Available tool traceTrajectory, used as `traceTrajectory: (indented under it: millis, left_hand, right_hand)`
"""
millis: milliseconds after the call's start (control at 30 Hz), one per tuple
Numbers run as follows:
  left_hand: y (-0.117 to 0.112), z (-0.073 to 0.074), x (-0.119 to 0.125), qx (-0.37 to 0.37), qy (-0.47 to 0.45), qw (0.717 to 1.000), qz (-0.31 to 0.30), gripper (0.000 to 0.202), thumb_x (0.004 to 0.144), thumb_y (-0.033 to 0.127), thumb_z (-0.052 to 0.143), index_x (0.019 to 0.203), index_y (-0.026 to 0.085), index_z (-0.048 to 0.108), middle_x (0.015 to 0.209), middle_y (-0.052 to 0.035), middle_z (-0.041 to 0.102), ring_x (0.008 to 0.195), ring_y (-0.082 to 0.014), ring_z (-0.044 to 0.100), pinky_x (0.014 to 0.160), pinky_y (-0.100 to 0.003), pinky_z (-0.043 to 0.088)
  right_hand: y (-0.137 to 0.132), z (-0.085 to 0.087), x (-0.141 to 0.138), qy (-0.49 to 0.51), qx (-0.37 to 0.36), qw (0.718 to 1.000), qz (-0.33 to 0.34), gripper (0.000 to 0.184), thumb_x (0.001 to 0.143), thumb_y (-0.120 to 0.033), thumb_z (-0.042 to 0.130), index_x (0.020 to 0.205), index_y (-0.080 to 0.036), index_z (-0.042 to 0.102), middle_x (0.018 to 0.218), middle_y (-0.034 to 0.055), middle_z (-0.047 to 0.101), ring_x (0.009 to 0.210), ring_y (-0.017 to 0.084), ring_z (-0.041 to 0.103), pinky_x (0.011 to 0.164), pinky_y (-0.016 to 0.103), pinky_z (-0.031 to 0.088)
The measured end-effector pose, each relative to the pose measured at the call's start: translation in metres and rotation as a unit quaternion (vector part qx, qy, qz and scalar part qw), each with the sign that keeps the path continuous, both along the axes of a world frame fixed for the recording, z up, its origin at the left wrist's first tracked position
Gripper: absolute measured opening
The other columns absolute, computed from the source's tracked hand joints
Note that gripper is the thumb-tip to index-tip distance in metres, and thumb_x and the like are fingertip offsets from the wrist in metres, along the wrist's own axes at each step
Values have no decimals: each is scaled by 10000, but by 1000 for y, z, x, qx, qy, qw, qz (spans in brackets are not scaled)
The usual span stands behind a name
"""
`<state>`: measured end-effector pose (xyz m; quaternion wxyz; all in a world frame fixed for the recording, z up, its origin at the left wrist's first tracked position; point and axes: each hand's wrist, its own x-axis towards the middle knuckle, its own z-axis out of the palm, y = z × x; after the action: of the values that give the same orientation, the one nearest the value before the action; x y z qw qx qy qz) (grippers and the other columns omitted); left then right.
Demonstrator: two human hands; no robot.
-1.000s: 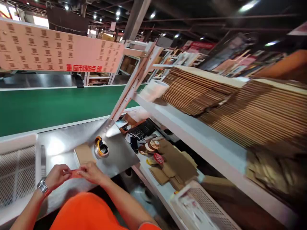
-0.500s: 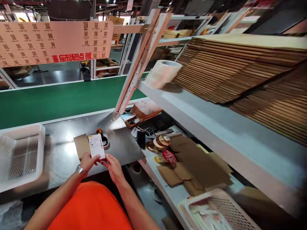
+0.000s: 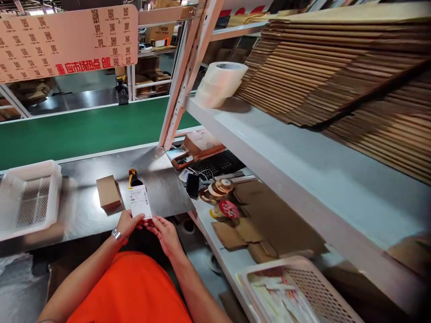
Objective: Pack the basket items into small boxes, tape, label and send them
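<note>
Label (image 3: 139, 201): left hand (image 3: 127, 223) and right hand (image 3: 164, 232) pinching its lower edge, fingers closed; box (image 3: 108, 192) lying just beyond. Thin grip risking creasing or slipping.

- left hand (image 3: 127, 223) and right hand (image 3: 164, 231) pinch a white printed label (image 3: 140, 202) by its lower edge, upright, above near edge of steel surface (image 3: 81, 211)
- small cardboard box (image 3: 108, 192) on surface just left of label, handheld scanner (image 3: 134, 179) behind it
- white mesh basket (image 3: 30, 197) far left on surface
- green conveyor belt (image 3: 84, 130) behind
- tape roll (image 3: 219, 84) and stacked flat cartons (image 3: 336, 80) on the shelf to the right
</note>
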<state>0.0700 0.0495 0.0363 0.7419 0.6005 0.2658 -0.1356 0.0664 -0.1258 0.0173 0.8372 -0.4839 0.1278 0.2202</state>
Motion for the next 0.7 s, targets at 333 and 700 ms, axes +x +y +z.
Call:
traceTrajectory:
  millis: [333,700]
  left_hand:
    - [-31,-19,-17,89,-16,993,-71,288,907,277,903,1122,92,852,1063,-195,904,860,-280,871,692,-313,633]
    - [-50,-14,-35,251,-238,916,-202,318,997,486,749,991,229,937,1038,-131,914,959,-299,840,971,-437,677]
  right_hand:
    - [-32,-21,-14,-45,-76,996,-23,612,608,-754,1065,867,-217,927,1031,86,881,966,249,770,872,372,628]
    - [-48,-37,-27,-147,-194,969,-41,460,816,-692,894,807,-232,903,1025,92,845,1020,282,748,954,397,585]
